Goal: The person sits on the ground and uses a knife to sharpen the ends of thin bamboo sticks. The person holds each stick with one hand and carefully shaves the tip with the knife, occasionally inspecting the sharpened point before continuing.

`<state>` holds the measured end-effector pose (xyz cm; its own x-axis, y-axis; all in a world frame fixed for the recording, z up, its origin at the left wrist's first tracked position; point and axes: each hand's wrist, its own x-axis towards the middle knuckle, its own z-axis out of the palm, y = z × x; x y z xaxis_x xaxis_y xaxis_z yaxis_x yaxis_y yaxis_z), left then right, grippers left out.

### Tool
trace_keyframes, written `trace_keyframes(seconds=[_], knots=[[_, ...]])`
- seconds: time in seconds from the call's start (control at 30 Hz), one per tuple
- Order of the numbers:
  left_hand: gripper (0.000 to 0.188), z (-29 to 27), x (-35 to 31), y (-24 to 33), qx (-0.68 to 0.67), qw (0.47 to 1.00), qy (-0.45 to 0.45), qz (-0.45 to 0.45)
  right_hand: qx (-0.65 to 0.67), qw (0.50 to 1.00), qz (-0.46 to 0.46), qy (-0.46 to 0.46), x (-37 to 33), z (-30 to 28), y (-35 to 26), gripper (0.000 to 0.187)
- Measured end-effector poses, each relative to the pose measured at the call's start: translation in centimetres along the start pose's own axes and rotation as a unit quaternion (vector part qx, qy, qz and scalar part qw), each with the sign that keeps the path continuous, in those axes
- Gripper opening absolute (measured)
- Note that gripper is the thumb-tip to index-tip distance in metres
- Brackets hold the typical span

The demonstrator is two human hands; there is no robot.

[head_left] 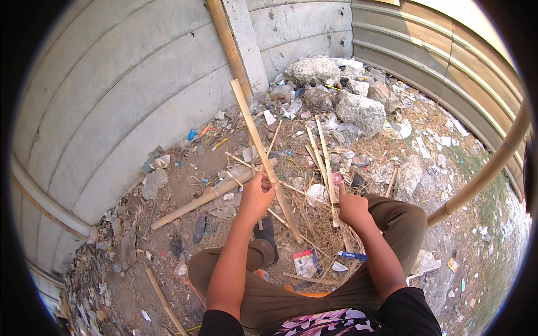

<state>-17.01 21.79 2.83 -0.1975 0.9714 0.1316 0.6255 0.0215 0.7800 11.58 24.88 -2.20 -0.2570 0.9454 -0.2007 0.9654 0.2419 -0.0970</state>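
Left hand, one: its fingers were curled closed round one long bamboo slat, which slanted across the thick bamboo pole near that pole's right end. Right hand, one: to the right of the pole, index finger extended, the others folded; whether they gripped anything could not be told. Bamboo strips, at least three, lay right of the pole, beside the right hand. Thinner sticks about the pole: several, too tangled to count. State of work, as judged: slat and strips were already flat-sided, the thick pole was round and apparently unsplit; how much remained could not be told. Red-and-white packet, one, and blue packet, one: nearer the body than the pole, rightward. Curved bamboo pole, one: well right. Leaning bamboo post, one: beyond the pole. Large rocks, at least three: beyond it, rightward.
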Motion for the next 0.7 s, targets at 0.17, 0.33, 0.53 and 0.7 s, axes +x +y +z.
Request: trace_keyframes(seconds=[0.17,0.33,0.53,0.7], knots=[[0.026,0.7,-2.0,2.5,-0.013,0.998,-0.045,0.046,0.508,0.827,0.105,0.215,-6.3,4.1,2.5,0.063],[0.030,0.1,-5.3,6.6,0.029,0.988,-0.135,0.071,0.840,0.530,0.015,-0.119,-7.2,3.8,-4.3,0.036],[0.071,-6.1,-8.4,10.0,0.162,0.969,-0.166,0.086,0.827,0.527,0.034,-0.193,-6.7,9.5,-6.7,0.029],[0.080,-8.6,-10.5,17.1,-0.193,0.907,0.104,0.359,0.694,0.711,0.039,-0.108,-6.2,10.7,-7.6,0.033]])
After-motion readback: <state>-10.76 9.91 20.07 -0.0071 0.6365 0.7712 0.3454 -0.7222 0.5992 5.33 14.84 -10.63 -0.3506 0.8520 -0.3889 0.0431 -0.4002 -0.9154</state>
